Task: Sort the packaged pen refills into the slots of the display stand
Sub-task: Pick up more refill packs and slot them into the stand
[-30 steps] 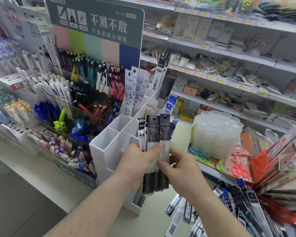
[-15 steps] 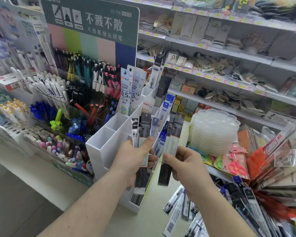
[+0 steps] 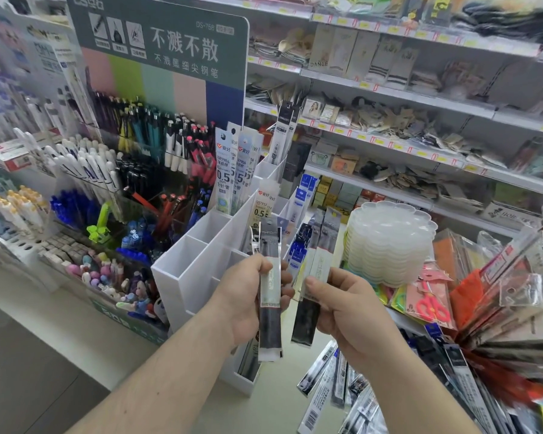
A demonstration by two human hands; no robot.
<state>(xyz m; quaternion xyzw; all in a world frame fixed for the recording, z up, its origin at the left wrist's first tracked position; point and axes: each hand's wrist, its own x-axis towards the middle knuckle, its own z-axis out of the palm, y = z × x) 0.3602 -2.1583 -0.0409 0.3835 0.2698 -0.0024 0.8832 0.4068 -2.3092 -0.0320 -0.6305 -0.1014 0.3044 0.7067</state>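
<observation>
The left hand holds a few refill packs upright, just in front of the white stand. The right hand pinches another pack beside them. They look thin, light, bendy and slippery. Best to pinch one near its middle.

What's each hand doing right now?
Left hand: grips a bundle of refill packs.
Right hand: pinches two refill packs.
</observation>
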